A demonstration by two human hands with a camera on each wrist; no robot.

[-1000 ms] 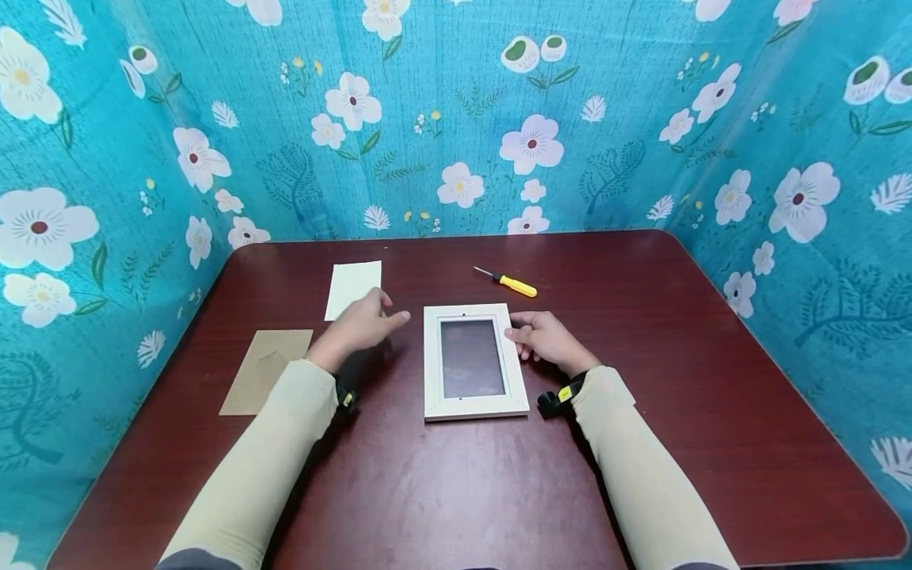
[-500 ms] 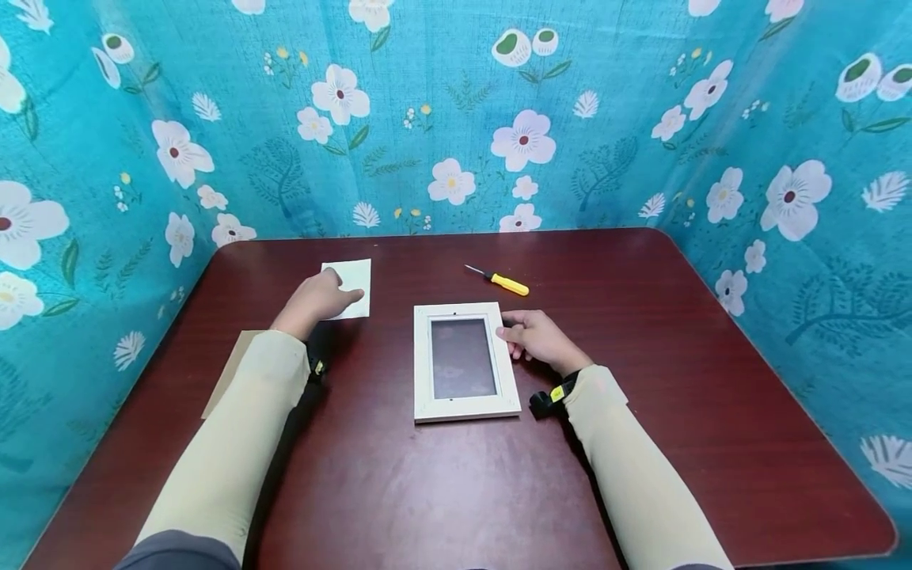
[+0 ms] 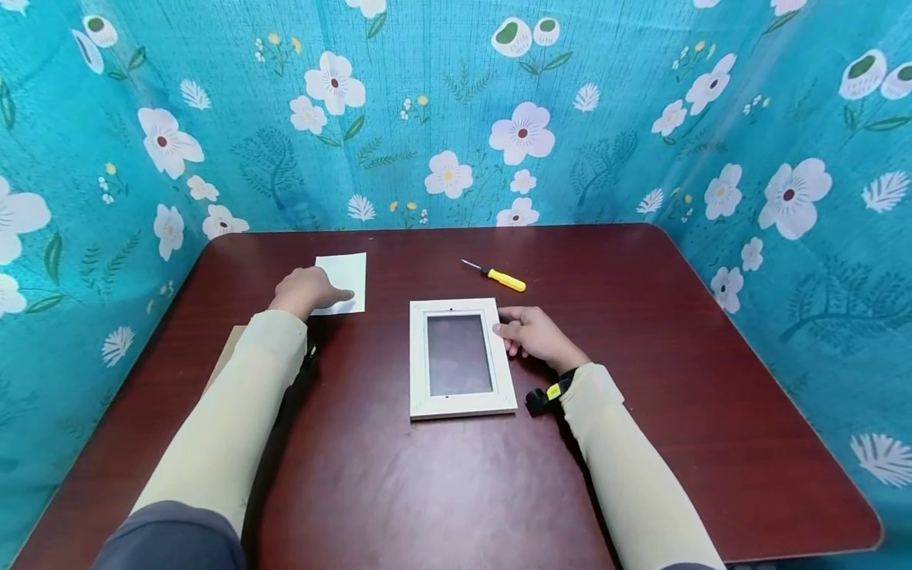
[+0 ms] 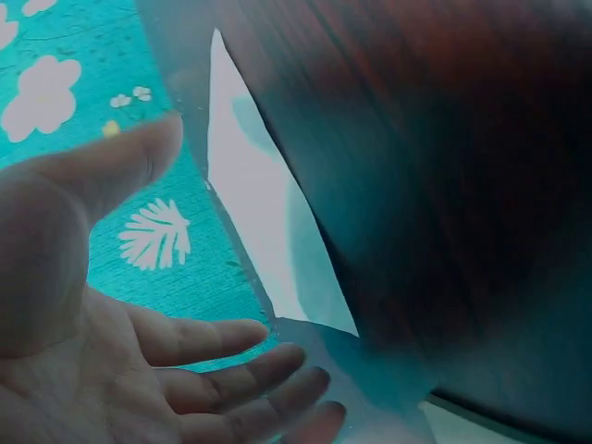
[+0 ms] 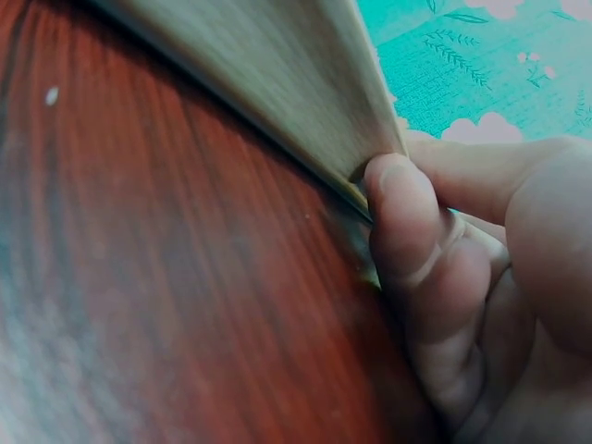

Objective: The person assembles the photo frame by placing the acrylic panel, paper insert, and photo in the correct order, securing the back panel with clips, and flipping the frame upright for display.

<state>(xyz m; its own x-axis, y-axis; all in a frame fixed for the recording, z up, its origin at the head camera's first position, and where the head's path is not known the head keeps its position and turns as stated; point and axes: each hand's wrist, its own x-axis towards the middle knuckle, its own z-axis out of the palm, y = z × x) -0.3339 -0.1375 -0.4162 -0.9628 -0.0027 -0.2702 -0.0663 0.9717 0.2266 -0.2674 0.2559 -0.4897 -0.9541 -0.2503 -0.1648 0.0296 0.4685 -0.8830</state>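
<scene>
A white picture frame (image 3: 419, 360) lies flat on the table, with a dark pane showing in its opening. My right hand (image 3: 537, 338) pinches its right edge; in the right wrist view the fingers (image 5: 403, 217) meet the frame's side (image 5: 296, 88). Over the left part of a small white sheet of paper (image 3: 352, 273) hovers my left hand (image 3: 305, 291), thumb pointing right. In the left wrist view that hand's fingers are spread and nearly straight beside the sheet (image 4: 259, 194), holding nothing.
A yellow-handled screwdriver (image 3: 506, 279) lies behind the frame. A brown backing board (image 3: 228, 352) at the left is mostly hidden under my left forearm. Flowered blue cloth (image 3: 399, 119) hangs around the dark red table (image 3: 677, 380).
My left hand has moved left and away from me, from beside the frame to over the white paper. My right hand keeps its grip on the frame. The view has shifted slightly.
</scene>
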